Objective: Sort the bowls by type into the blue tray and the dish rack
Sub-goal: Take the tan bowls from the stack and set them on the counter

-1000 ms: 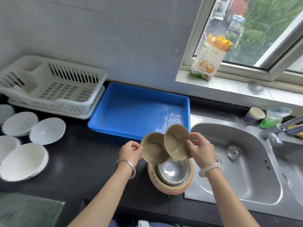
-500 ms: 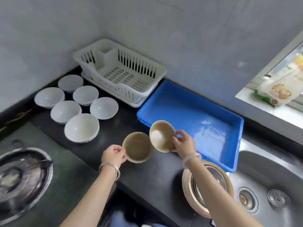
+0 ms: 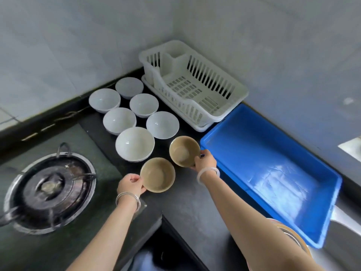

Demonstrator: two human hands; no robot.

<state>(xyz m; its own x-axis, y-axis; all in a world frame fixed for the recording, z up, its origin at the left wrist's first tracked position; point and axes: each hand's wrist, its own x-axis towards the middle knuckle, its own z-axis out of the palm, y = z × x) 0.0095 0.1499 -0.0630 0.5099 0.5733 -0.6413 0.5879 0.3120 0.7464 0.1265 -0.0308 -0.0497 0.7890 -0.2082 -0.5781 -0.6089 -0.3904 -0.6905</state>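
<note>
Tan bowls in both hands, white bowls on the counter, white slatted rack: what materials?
Round tan bowl gripped by the left hand, second tan bowl by the right hand: matte, mottled, no glints; perhaps wheat-straw plastic or melamine. Round white bowls: glossy, sharp highlights; probably glazed ceramic, possibly melamine. White slatted dish rack: moulded plastic, thin uniform ribs, dull sheen.

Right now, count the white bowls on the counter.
6 white bowls left of the dish rack: one at the back, a pair in front of it, a second pair nearer, one nearest the tan bowls. The nearest may be a stack.
</note>
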